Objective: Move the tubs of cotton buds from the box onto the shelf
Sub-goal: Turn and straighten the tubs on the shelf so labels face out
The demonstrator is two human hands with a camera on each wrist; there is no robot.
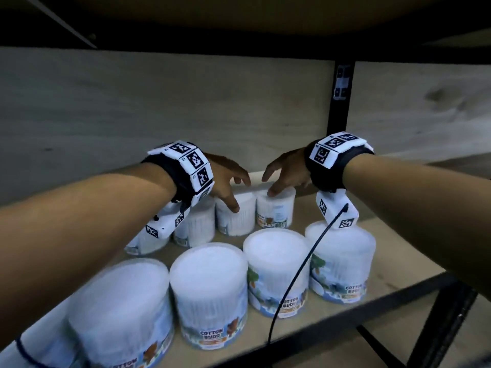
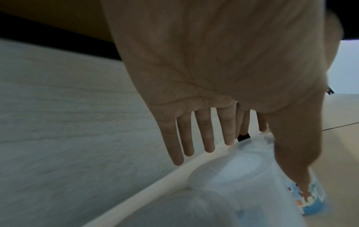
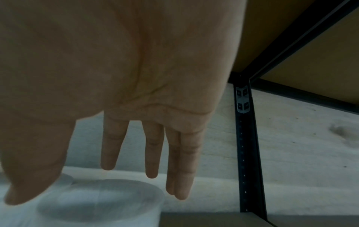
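Several white tubs of cotton buds stand in two rows on the wooden shelf [image 1: 393, 251]. Both hands reach over the back row. My left hand [image 1: 240, 195] hovers over one back tub [image 1: 235, 219]; its fingers [image 2: 208, 138] are straight and spread, and its thumb [image 2: 291, 161] touches that tub's [image 2: 242, 176] side. My right hand [image 1: 269, 185] is above the neighbouring back tub [image 1: 276, 208], fingers [image 3: 151, 153] straight, with the thumb tip resting at the lid's [image 3: 101, 198] edge. Neither hand holds anything. The box is out of view.
The front row of tubs [image 1: 210, 293] sits under my forearms. A black upright post [image 1: 341, 102] stands at the back right, and the upper shelf [image 1: 239, 17] is low overhead. A plywood back panel [image 1: 159, 102] closes the rear. A black cable [image 1: 300, 274] hangs from the right wrist.
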